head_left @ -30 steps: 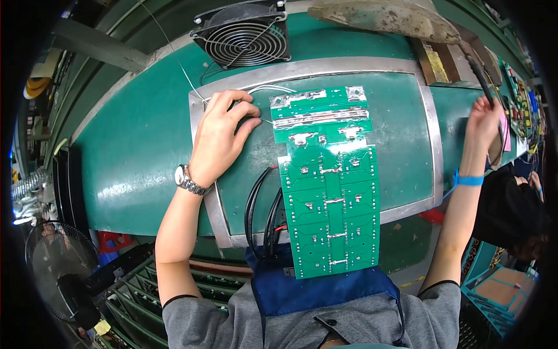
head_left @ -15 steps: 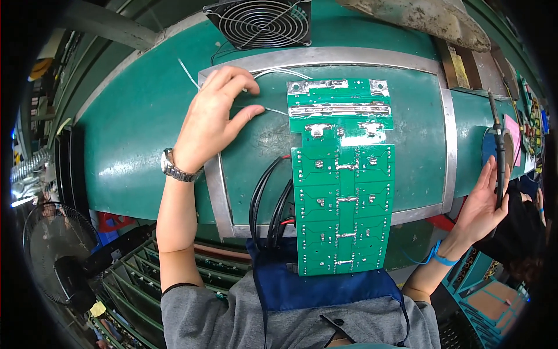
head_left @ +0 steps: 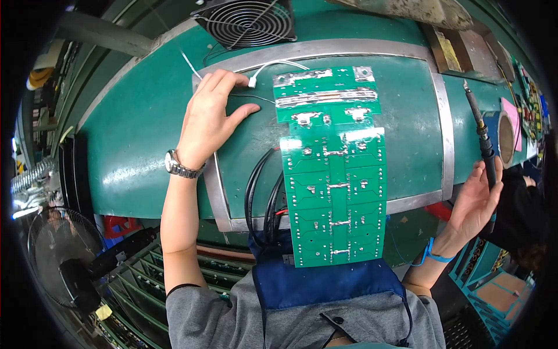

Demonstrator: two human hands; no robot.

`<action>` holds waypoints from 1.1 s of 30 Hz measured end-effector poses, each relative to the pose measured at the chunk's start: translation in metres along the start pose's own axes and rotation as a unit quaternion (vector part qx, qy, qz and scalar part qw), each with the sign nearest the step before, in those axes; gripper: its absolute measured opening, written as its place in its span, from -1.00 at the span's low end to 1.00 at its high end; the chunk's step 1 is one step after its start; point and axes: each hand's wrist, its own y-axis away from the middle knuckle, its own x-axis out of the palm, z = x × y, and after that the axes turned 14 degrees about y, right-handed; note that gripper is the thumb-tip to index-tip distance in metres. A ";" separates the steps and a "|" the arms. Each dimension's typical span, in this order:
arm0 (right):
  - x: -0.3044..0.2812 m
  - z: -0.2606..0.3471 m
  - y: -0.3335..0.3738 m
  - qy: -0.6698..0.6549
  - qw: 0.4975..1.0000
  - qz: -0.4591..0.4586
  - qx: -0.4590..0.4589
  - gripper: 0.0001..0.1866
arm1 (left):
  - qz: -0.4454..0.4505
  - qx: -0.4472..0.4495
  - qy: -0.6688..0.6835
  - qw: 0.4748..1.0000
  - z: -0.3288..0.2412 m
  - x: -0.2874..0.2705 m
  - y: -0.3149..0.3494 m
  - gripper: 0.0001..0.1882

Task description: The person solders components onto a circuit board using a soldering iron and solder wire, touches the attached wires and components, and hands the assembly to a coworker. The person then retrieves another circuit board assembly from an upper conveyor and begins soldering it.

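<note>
A long green circuit board (head_left: 337,192) with shiny solder joints lies in front of me, its near end over my blue apron (head_left: 325,285). To its left, my left hand (head_left: 208,119) is open, thumb and fingers apart. A white plug (head_left: 252,82) on a white cable sits at its fingertips; whether they touch is unclear. A thin wire (head_left: 256,98) runs between thumb and fingers toward the board, partly hidden by the hand. At the right, my right hand (head_left: 475,198) is closed around a soldering iron (head_left: 483,136), its tip pointing up and away.
A black fan with a wire guard (head_left: 249,26) stands at the bench's back. Black cables (head_left: 256,186) loop at the board's left side. A metal box (head_left: 465,52), a roll (head_left: 507,139) and a pink sheet (head_left: 510,119) are at the right. A metal strip (head_left: 444,128) frames the mat.
My right hand has lowered slightly and the iron now leans left. My left thumb has parted from the thin wire, and the white plug now shows by its fingers. The whole view has shifted slightly.
</note>
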 end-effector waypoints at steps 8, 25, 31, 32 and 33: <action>0.013 0.011 0.018 0.190 0.980 -0.024 -0.044 -0.41 | 0.084 -0.084 0.070 0.990 -0.016 0.000 0.005 -0.93; 0.048 0.042 0.008 0.430 0.866 0.152 -0.206 -0.56 | -0.051 -0.045 0.227 0.972 -0.121 0.017 -0.010 -0.89; 0.053 0.044 0.000 0.447 0.858 0.184 -0.174 -0.69 | -0.094 -0.012 0.103 0.990 -0.130 0.036 -0.005 -0.83; 0.055 0.043 -0.001 0.445 0.861 0.185 -0.164 -0.73 | -0.093 -0.012 0.104 0.990 -0.130 0.038 -0.004 -0.83; 0.057 0.042 -0.003 0.444 0.863 0.187 -0.153 -0.76 | -0.097 -0.007 0.100 0.990 -0.131 0.039 -0.003 -0.83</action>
